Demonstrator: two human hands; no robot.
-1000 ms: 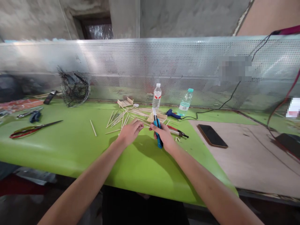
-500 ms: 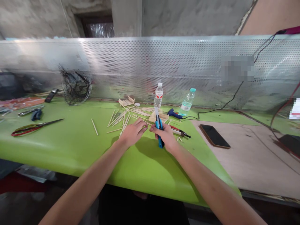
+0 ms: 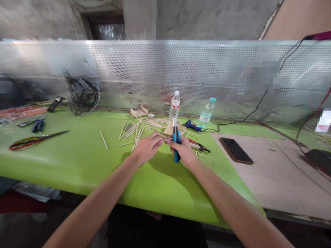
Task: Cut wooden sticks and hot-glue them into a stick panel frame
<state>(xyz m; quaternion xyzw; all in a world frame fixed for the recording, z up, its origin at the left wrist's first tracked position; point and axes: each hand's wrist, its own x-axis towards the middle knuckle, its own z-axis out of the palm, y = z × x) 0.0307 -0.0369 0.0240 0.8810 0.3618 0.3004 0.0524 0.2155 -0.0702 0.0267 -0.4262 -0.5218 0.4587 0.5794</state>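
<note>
My right hand (image 3: pixel 183 148) is wrapped round a blue utility knife (image 3: pixel 176 137), whose pale blade (image 3: pixel 174 122) points up and away from me. Close beside it, my left hand (image 3: pixel 148 147) pinches a thin wooden stick (image 3: pixel 167 139). Only a short bit of that stick shows in the gap between the two hands, and its right end meets my right fingertips. Behind both hands lies a loose pile of wooden sticks (image 3: pixel 137 132). A small wooden piece built of sticks (image 3: pixel 169 129) sits just behind the knife, partly covered by it.
Two water bottles (image 3: pixel 174 106) stand at the back near a blue glue gun (image 3: pixel 192 125) with its cord. Another stick-built piece (image 3: pixel 139 112) lies behind the pile. Scissors (image 3: pixel 38 139) and pliers (image 3: pixel 38 125) lie left; a phone (image 3: pixel 236 150) is right, on a board.
A bit of the stick now shows between my fingertips. The knife has turned slightly in my right hand, its blade tilting a little. Both hands have otherwise stayed in place.
</note>
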